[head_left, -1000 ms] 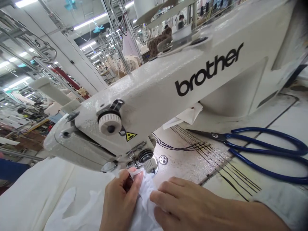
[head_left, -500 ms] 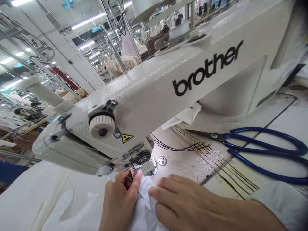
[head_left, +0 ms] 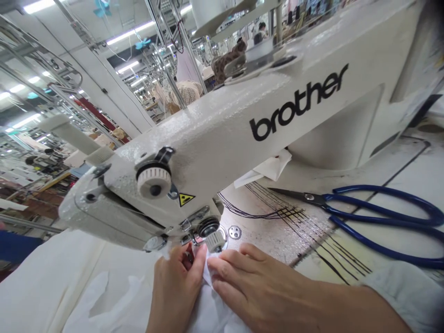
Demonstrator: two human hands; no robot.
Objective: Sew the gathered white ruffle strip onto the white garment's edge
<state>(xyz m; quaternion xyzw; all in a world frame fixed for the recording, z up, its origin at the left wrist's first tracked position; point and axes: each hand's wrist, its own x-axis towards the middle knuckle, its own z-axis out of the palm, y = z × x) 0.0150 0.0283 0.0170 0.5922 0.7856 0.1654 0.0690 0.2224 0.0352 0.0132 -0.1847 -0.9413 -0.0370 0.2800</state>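
Under the needle end of a white sewing machine (head_left: 222, 138) lies a piece of white fabric (head_left: 215, 307). My left hand (head_left: 180, 277) pinches this fabric between thumb and fingers, right by the presser foot. Close on its right, my right hand (head_left: 253, 286) presses on the fabric, fingers bent together, the thumb hidden beneath. The fingertips of both hands nearly meet below the white knob (head_left: 215, 241) beside the needle area. The needle itself is hidden by the machine head and my left fingers.
Blue-handled scissors (head_left: 347, 203) lie on the right, blades toward the machine. Black lines (head_left: 291, 215) cross the bed. A folded white scrap (head_left: 268, 169) sits under the arm. More white cloth (head_left: 41, 277) spreads at the left. Behind are racks and other workstations.
My right hand has shifted left and slightly up, closer to my left hand and the presser foot. The left hand keeps its pinch. The view has moved slightly.
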